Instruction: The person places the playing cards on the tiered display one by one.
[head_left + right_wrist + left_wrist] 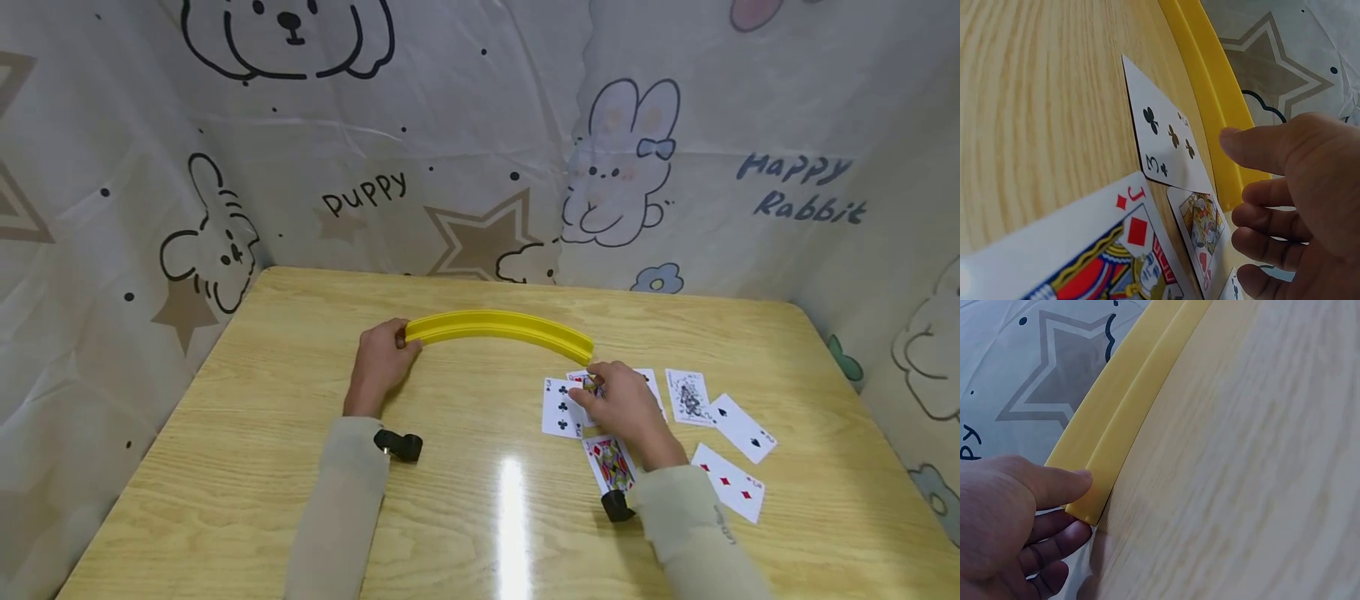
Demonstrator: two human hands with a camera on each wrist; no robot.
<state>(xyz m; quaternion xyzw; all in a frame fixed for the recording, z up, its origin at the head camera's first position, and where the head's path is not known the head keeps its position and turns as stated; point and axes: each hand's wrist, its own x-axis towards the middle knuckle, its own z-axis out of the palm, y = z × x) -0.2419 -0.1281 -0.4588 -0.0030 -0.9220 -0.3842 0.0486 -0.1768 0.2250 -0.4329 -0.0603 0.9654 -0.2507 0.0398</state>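
Wood table [465, 417] w/ curved yellow rack [498, 323] & playing cards [686, 397].
L hand [380, 362] pinches one end of rack; R hand [626, 407], fingers loosely parted, over cards nr other end.

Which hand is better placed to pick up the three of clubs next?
Probably the right hand: it appears empty, with its thumb close to the three of clubs. The left hand is farther away and grips one end of the yellow curved rack.

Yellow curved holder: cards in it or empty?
Looks empty. In the head view no card shows in the yellow holder; the visible cards lie on the table.
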